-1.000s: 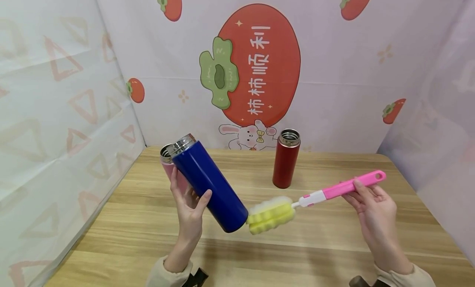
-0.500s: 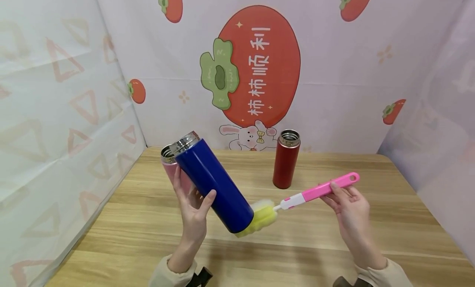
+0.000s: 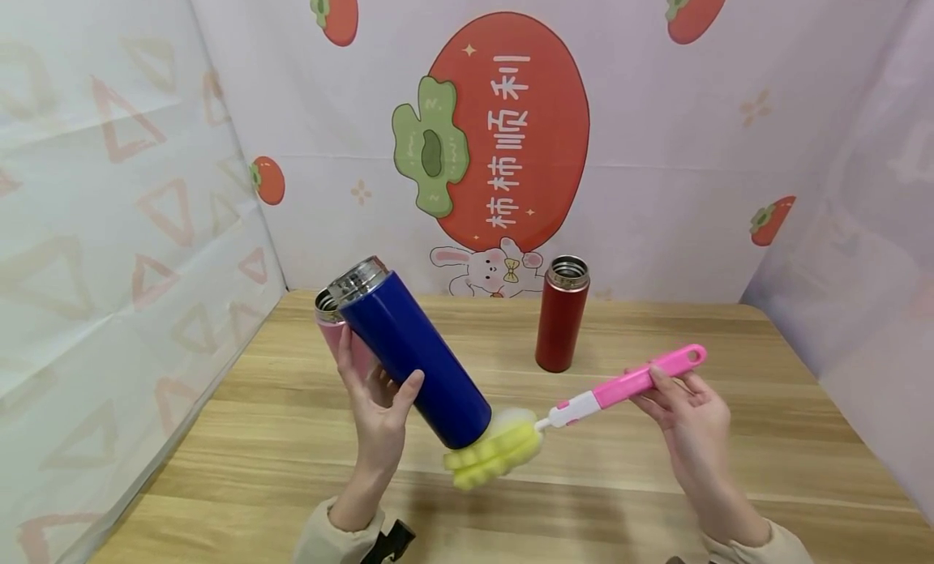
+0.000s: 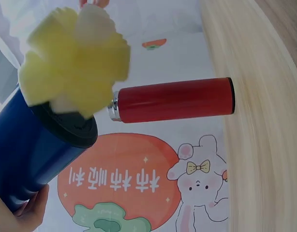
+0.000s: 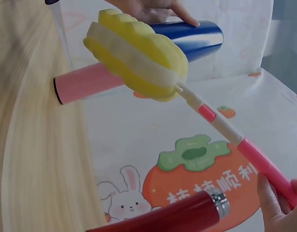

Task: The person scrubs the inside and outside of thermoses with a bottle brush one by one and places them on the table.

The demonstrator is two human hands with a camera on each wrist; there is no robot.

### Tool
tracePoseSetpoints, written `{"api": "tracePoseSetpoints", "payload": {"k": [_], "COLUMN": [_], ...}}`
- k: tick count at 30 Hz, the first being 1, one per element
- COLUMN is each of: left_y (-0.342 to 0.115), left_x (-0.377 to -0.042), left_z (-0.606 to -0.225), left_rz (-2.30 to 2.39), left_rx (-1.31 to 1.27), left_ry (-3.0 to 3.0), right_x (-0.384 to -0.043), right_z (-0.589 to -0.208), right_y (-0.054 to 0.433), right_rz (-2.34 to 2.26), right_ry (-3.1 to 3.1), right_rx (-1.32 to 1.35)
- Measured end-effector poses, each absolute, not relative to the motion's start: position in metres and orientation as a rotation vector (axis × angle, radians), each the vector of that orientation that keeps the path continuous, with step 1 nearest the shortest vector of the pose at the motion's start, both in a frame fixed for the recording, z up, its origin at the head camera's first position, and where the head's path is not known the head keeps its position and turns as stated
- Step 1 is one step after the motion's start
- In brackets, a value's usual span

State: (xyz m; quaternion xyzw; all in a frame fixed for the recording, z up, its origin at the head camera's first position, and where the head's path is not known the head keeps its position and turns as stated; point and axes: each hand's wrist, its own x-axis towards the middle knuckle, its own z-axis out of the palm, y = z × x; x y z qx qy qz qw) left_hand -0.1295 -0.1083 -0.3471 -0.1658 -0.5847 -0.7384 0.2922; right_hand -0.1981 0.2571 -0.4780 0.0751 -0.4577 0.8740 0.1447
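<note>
My left hand (image 3: pixel 379 422) grips a blue thermos bottle (image 3: pixel 419 357) and holds it tilted above the table, its lidless steel mouth up and to the left. In my right hand (image 3: pixel 689 422) is the pink handle of a bottle brush (image 3: pixel 616 390), pinched between thumb and fingers. The yellow-and-white sponge head (image 3: pixel 496 455) lies at the bottle's base, just under its lower end. In the left wrist view the sponge overlaps the bottle's black base (image 4: pixel 71 123); whether they touch I cannot tell.
A red thermos bottle (image 3: pixel 562 321), lidless, stands upright toward the back of the wooden table (image 3: pixel 241 459). Behind the blue bottle stands a pink one (image 3: pixel 332 329), partly hidden. Printed cloth walls (image 3: pixel 657 224) enclose the back and sides.
My right hand has moved left with the brush. Its sponge head has passed from the right of the blue bottle's base to beneath it. The left hand has shifted only slightly.
</note>
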Motion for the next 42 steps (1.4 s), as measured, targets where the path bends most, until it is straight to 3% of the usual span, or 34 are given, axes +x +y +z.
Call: {"api": "tracePoseSetpoints", "payload": {"k": [8,13,29,42], "left_y": [-0.114,-0.115,-0.112,-0.113], "left_x": [-0.129,-0.127,-0.126,-0.168], "left_z": [-0.351,-0.352,-0.356,-0.382], "left_rz": [-1.927,-1.898,-1.828,-1.618], "left_rx": [-0.428,-0.468,-0.491,-0.315], "left_ry": [-1.612,-1.628,-1.714,-1.980], "right_x": [-0.146,-0.127,-0.128,-0.121], "right_z": [-0.387,-0.350,-0.347,-0.349], "right_y": [0.235,0.220,0.226,0.240], "right_rz": [2.522,2.550,2.500,2.519], "right_ry": [-1.265,-1.166,-1.087,-1.022], "right_rx": [0.212,0.164,0.078,0.190]}}
